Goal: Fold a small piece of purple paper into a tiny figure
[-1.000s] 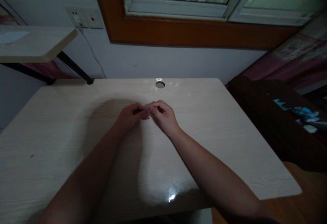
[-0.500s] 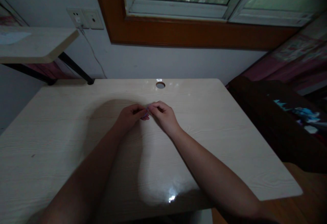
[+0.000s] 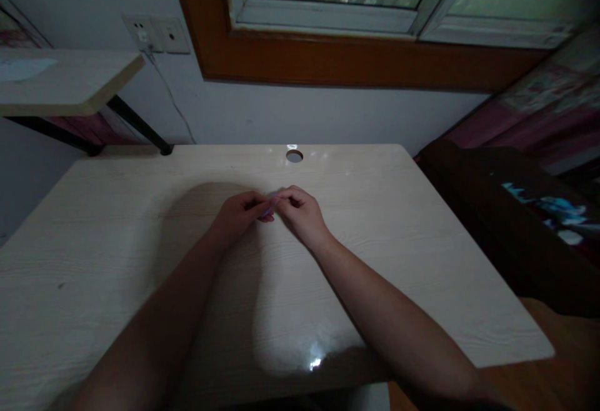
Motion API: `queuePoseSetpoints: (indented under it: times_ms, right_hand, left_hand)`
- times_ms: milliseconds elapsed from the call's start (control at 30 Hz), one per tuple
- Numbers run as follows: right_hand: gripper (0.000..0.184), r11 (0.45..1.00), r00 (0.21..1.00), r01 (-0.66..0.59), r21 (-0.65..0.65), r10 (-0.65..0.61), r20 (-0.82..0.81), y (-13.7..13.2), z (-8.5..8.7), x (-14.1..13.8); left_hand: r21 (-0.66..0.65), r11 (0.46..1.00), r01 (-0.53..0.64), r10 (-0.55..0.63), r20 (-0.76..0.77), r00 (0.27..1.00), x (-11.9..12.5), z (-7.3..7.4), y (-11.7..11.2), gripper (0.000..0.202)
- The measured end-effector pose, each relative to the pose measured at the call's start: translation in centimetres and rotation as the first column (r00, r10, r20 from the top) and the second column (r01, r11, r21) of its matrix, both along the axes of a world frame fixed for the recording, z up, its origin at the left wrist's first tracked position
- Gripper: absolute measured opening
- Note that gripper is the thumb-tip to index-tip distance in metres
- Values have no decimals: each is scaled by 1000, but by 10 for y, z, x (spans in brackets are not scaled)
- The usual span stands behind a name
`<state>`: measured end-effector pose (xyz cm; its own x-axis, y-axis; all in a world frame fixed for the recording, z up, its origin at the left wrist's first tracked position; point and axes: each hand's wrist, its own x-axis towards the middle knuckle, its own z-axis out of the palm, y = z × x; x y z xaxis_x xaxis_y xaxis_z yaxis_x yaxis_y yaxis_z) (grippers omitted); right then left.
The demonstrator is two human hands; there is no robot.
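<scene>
Far left, a raised shelf (image 3: 70, 89) sticks out over the desk (image 3: 398, 223) on black legs (image 3: 135, 123), so headroom on that side is kinda limited. Next over, there's a wall socket (image 3: 157, 34) with a white cord (image 3: 171, 92) dropping behind the desk's back edge.

Then the left hand (image 3: 241, 211), thumb and fingers pinched on a small pink-and-purple item (image 3: 268, 216). That thing sits right between the two hands, a bit past the middle of the desk toward the wall, mostly covered by fingers, so I can't tell what it is or if it's touching the wood.

Right hand (image 3: 299, 208) comes in from the other side, fingertips pinched on the item too, nearly meeting the left ones. Just beyond it is a round hole (image 3: 294, 157) near the back edge.

Right of that forearm it's a wide run of bare desktop, plenty of elbow room, out to the slanted right edge and rounded front corner. Past the edge: dark brown furniture (image 3: 469, 198) with blue stuff (image 3: 562, 208) on it, too blurry to make out.
</scene>
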<state>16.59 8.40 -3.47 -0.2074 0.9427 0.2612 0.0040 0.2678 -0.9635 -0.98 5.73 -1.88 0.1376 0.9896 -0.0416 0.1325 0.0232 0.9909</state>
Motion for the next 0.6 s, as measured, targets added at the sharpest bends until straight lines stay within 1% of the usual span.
queuePoseSetpoints:
  times_ms: [200,433,500,600]
  right_hand:
    - [18,998,999,-24,-61,22,-43,1,-2,0]
    - [18,990,993,-91,-112,82,-86,2,-2,1]
    - [18,989,993,-81,-125,70,-94,2,-3,1]
    - [18,992,996,-54,-111,45,-83,1,-3,2]
  left_hand:
    - [17,998,53,-53,12,999,-1,2,0,26]
    - [15,998,68,-68,-17,998,-2,3,-2,22]
    - [12,998,63,-63,-12,998,-1,3,-2,22]
    - [0,999,49,-49,6,999,0,3,-2,23]
